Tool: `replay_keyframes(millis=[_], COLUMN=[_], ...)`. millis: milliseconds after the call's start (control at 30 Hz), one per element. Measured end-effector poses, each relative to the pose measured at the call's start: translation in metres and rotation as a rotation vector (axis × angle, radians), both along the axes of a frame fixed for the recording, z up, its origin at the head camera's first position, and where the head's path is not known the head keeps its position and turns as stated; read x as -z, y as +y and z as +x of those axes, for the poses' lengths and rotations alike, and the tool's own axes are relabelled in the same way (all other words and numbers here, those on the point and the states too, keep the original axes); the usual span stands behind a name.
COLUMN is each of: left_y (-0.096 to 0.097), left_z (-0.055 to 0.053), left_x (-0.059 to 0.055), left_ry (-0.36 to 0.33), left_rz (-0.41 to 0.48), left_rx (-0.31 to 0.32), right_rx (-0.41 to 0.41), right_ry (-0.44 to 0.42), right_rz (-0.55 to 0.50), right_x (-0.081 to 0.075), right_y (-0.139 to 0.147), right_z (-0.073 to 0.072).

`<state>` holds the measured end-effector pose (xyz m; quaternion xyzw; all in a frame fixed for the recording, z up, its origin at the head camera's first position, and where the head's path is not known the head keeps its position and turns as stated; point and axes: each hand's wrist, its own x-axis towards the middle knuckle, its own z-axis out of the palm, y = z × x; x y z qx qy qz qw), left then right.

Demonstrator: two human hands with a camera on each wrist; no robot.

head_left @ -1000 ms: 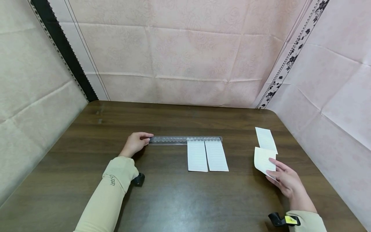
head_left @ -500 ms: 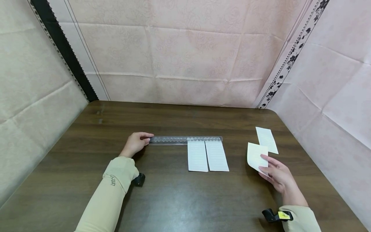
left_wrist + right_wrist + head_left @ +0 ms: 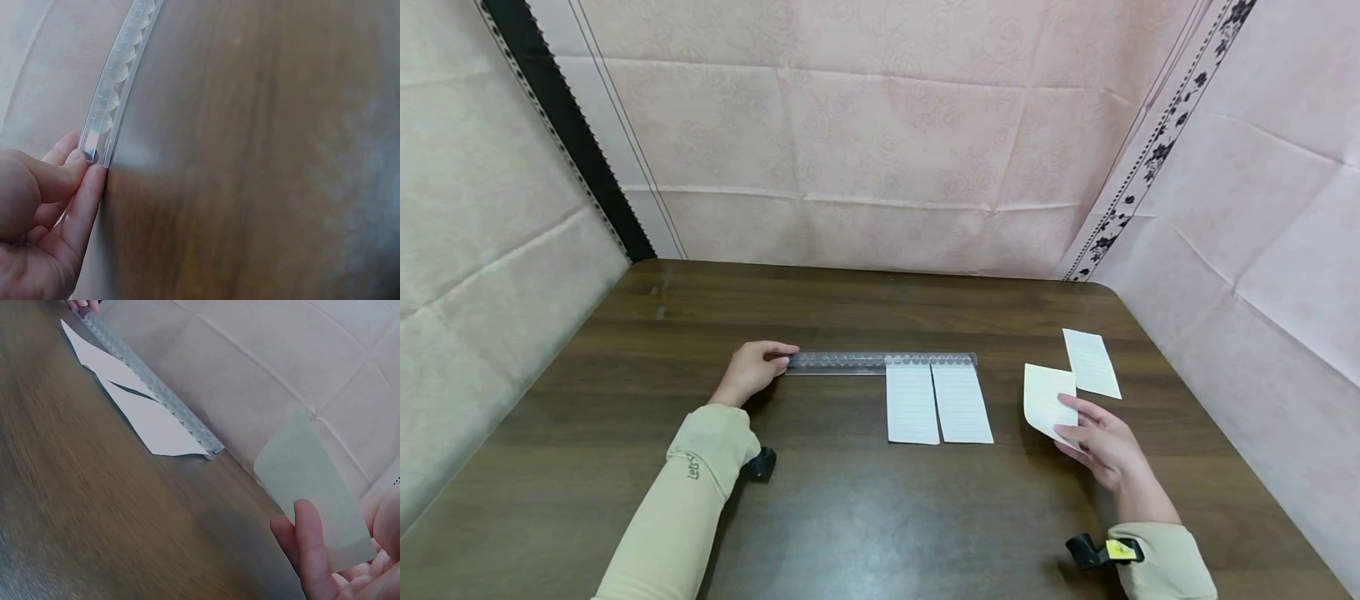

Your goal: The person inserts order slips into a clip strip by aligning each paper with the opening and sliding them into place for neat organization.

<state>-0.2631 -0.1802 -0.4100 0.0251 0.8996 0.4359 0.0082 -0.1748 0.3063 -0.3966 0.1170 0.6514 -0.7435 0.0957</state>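
A clear ticket rail (image 3: 842,362) with a row of small round beads lies across the table. My left hand (image 3: 751,372) pinches its left end between thumb and fingers; the left wrist view shows that grip on the rail (image 3: 115,84) up close. Two lined paper slips, a left slip (image 3: 912,404) and a right slip (image 3: 961,404), hang toward me from the rail's right part, their top edges under the beads. To the right, my right hand (image 3: 1101,442) holds a third paper slip (image 3: 1047,396) by its near right edge, above the table and apart from the rail.
Another lined slip (image 3: 1092,363) lies at the right of the brown wooden table (image 3: 850,517), just behind the held one. Pale cloth walls (image 3: 887,150) close off the back and both sides. Each wrist wears a black camera mount.
My right hand has moved left with its paper slip, away from the slip lying on the table. The left hand and the rail have stayed in place.
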Motion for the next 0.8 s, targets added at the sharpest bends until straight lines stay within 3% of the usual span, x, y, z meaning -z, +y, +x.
replay_keyframes(millis=[800], left_y=[0.000], left_z=[0.001], left_x=[-0.001], left_ry=[-0.024], left_rz=[0.037], left_rx=[-0.006], right_rx=[-0.019], right_ry=[0.001], right_rz=[0.032], right_x=[-0.002], right_y=[-0.022], right_z=[-0.010])
